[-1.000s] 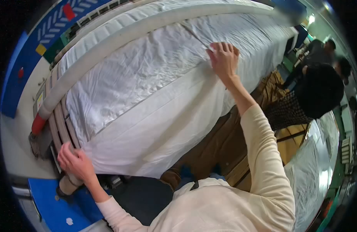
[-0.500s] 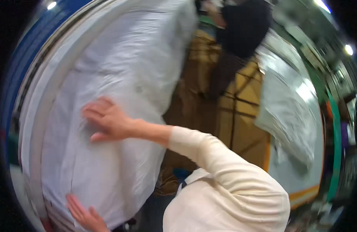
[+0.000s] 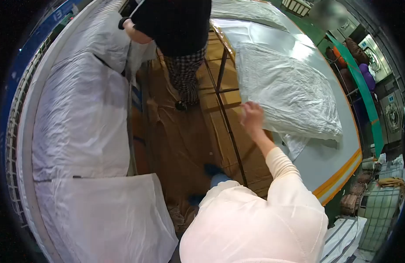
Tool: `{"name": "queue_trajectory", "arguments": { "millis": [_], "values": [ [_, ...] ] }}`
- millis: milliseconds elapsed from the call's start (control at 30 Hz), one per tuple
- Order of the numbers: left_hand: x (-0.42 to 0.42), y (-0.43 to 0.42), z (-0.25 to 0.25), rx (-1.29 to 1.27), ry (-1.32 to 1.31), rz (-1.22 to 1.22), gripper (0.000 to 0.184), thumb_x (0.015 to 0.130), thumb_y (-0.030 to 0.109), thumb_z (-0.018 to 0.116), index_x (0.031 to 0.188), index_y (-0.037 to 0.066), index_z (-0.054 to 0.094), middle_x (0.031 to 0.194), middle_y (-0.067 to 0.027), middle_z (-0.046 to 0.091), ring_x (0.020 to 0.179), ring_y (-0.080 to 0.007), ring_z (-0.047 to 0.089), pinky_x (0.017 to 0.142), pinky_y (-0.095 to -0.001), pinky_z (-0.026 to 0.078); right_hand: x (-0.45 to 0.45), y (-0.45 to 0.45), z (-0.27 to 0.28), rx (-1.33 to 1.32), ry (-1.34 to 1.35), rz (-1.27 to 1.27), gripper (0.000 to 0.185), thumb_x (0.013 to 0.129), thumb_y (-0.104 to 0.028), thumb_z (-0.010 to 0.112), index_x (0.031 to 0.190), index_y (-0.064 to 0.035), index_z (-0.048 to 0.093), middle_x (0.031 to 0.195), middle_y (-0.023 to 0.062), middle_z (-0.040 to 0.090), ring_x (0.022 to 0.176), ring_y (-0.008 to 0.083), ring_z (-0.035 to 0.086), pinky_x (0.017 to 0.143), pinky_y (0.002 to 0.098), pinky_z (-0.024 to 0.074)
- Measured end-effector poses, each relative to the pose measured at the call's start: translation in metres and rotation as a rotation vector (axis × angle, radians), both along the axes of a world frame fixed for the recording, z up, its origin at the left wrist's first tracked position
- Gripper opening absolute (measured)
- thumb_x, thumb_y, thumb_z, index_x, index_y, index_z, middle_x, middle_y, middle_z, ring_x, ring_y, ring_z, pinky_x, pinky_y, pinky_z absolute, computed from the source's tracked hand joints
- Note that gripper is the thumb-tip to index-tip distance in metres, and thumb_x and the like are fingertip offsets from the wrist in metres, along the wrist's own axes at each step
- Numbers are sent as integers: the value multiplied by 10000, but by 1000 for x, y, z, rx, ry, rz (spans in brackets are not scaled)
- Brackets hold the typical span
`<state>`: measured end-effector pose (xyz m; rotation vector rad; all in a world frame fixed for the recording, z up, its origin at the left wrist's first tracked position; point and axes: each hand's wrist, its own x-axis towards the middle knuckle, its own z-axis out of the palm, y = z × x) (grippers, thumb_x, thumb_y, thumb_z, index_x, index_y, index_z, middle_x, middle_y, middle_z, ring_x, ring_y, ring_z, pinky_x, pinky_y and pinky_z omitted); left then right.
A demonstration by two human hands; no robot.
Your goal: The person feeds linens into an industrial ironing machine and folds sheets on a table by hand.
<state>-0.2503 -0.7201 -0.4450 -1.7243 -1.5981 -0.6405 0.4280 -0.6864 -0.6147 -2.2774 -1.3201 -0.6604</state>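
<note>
Sheet (image 3: 290, 92) lies rumpled on the grey table (image 3: 318, 163) to my right, its near end loosely bunched and a flap (image 3: 294, 145) poking out below. I have my right hand (image 3: 253, 115) at its left edge, fingers curled; from this far off I cannot tell whether they have closed on fabric or only hover beside it. My left hand is out of view, so I cannot say what it is doing.

I judge the sheet light for its spread, limp and thin, with many fine creases that suggest it may be damp; if so, it would weigh more and cling to itself. It should not break, but a hard tug at one point could drag the whole heap askew. I would pinch the left edge near the hand, thumb above and fingers beneath, and feel for a single layer, since the folds hide how many there are. More white cloths (image 3: 86, 122) lie spread on my left, where a co-worker (image 3: 180, 30) stands farther along.
</note>
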Motion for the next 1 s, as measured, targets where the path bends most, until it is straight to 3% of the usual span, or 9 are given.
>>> {"name": "queue_trajectory", "arguments": {
  "millis": [67,133,233,300,467,767,867,967,1000],
  "values": [
    [52,52,-37,9,-73,-357,207,964,132,520,935,-32,642,1085,-189,630,965,-350,601,858,-440,486,46,-14,-1,-7,23,-108,220,715,-213,751,901,-143,658,899,36,624,914,264,582,809,412,446],
    [154,78,-57,-207,-388,-424,163,925,103,572,830,-10,641,1053,-167,647,972,-327,601,851,-401,474,80,-23,-8,-63,98,-142,163,735,-222,744,857,-146,667,855,14,614,887,260,580,799,404,450],
    [278,109,-76,-440,-571,-787,59,838,23,593,811,13,644,1064,-174,638,946,-329,598,763,-393,499,119,-25,-26,-139,285,-75,149,748,-231,751,839,-134,685,791,21,624,820,253,590,739,382,467],
    [345,112,-77,-595,-638,-960,77,843,0,591,838,18,666,1039,-144,654,967,-295,612,832,-389,496,137,-27,-31,-84,406,-41,121,776,-219,741,842,-124,704,750,39,645,751,228,610,677,345,479],
    [449,110,-90,-762,-777,-1256,142,732,-29,672,865,20,660,981,-122,658,916,-302,613,808,-380,504,139,-27,-12,402,1026,-71,150,843,-172,695,864,-25,712,668,26,663,581,97,554,530,267,425],
    [570,97,-112,-1661,-1443,-1345,434,984,350,509,1242,3,548,1128,-104,646,1046,-207,613,810,-313,507,84,-41,57,567,1072,25,95,838,-95,698,817,-4,680,698,11,618,607,63,536,540,227,425],
    [608,81,-98,-1996,-1956,-1045,407,967,346,557,1150,-16,591,1000,-87,660,954,-151,605,823,-248,468,47,-51,84,442,863,60,75,860,-85,678,831,-34,632,717,28,587,637,94,551,564,251,437],
    [608,69,-113,-1877,-1631,-986,340,968,321,562,1042,-9,601,908,-36,635,848,-90,570,732,-238,462,6,-56,87,293,917,167,63,861,-69,636,906,-25,632,841,113,621,731,208,616,637,327,488],
    [609,61,-104,-1710,-1727,-927,291,982,294,536,929,12,587,827,20,586,767,-46,513,635,-229,437,-8,-52,81,320,897,204,109,870,-58,624,974,-29,614,873,110,620,755,201,622,654,321,495]
  ]
}}
